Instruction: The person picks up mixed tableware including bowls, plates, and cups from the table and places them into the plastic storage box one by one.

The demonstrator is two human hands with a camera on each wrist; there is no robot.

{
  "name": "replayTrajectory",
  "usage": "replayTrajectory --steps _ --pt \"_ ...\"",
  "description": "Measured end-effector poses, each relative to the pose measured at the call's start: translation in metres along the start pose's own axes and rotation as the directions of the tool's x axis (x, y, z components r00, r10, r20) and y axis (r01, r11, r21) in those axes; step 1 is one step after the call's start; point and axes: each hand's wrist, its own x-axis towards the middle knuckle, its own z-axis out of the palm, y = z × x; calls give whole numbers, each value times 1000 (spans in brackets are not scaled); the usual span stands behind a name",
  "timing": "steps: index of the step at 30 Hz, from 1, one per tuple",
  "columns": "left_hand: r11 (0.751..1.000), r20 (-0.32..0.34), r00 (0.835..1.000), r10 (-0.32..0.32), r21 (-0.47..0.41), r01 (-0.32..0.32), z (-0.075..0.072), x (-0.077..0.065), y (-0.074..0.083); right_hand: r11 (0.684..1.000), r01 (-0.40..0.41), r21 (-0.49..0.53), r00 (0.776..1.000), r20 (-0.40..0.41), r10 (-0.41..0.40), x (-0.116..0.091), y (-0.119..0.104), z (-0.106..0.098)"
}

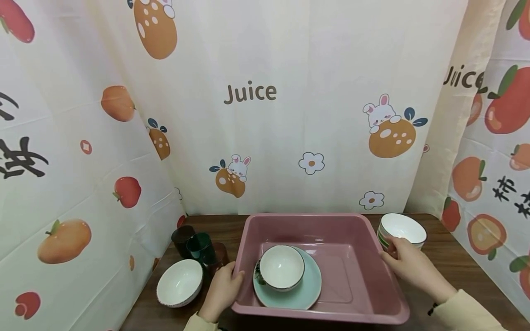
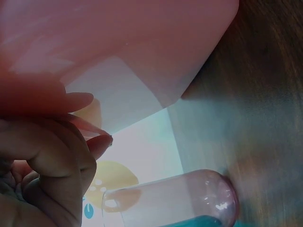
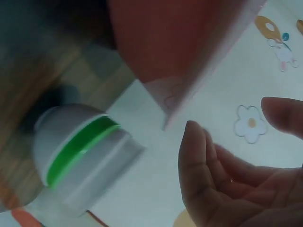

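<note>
A pink plastic basin [image 1: 352, 276] stands on the wooden table, holding a pale blue plate [image 1: 310, 285] with a white bowl [image 1: 282, 266] on top. My left hand [image 1: 222, 290] grips the basin's left rim, and the left wrist view shows fingers and thumb on either side of that edge. By the right rim is my right hand [image 1: 416, 269], its thumb and fingers spread with nothing between them in the right wrist view. Just beyond it are stacked white bowls [image 1: 402, 227], whose green band [image 3: 80, 151] shows from the side.
Left of the basin, a white bowl [image 1: 180, 282] sits near my left hand. Behind it stand a dark cup [image 1: 182, 239], a green cup [image 1: 201, 248] and a reddish-brown see-through cup [image 1: 220, 255]. A printed curtain [image 1: 281, 128] hangs along the table's back and sides.
</note>
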Motion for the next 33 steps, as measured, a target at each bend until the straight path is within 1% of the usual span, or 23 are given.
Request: replayTrajectory --steps 4,7,11,14,16,19,22,28,33 --pt "1000 1 1000 4 -8 -4 -1 -1 1 999 -33 -19 999 3 33 -8 8 12" --pt "1000 4 1000 -2 -13 2 -1 -1 2 999 -37 -12 999 3 37 -11 11 21" --pt "1000 4 1000 -6 -19 6 -2 -1 3 999 -41 -6 999 2 41 -14 13 32" --pt "1000 2 1000 -3 -25 3 -2 0 3 998 -60 6 998 5 60 -15 12 38" --pt "1000 1 1000 -6 -30 6 -2 0 3 997 -80 22 997 12 80 -16 11 40" --pt "998 8 999 -33 -50 33 -2 -1 3 993 -111 40 993 39 110 -17 10 41" --pt "996 12 999 -42 -73 43 -1 -2 1 991 -125 51 991 59 122 -17 10 41" --pt "997 -22 999 -23 -74 21 0 -3 -3 992 -118 47 993 25 117 -17 12 45" --pt "995 -20 999 -50 -84 48 -4 -4 -1 993 -113 45 994 1 113 -17 12 48"
